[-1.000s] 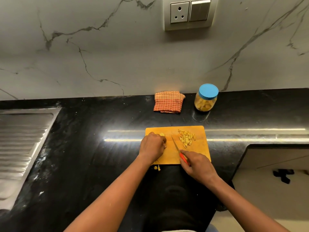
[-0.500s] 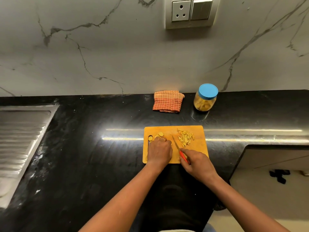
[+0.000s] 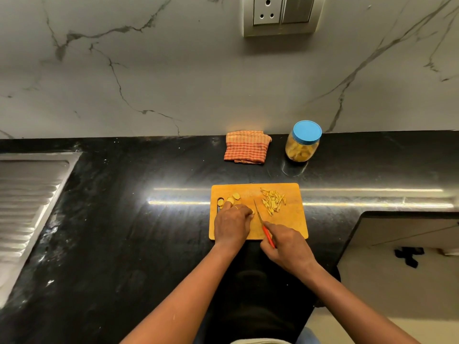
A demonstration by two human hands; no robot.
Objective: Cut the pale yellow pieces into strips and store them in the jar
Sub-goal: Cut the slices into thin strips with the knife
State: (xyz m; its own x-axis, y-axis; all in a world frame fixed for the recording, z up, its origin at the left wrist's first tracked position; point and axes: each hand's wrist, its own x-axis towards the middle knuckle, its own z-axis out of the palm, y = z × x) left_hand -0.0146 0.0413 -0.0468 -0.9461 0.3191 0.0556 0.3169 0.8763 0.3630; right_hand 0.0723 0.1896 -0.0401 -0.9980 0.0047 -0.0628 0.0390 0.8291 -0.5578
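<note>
Cutting step: our left hand pinches a pale yellow piece on the board, right hand grips the knife beside it. Next we slice thin strips; jar waits behind, w/ lid on.

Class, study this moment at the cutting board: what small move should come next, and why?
Probably press the knife down through the pale yellow piece that the left hand holds on the cutting board: the right hand has the blade beside it, and uncut slices lie nearby.

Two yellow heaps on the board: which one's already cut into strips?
The right-hand heap, beyond the knife: thin slivers. The left heap by the left hand is uncut round slices.
</note>
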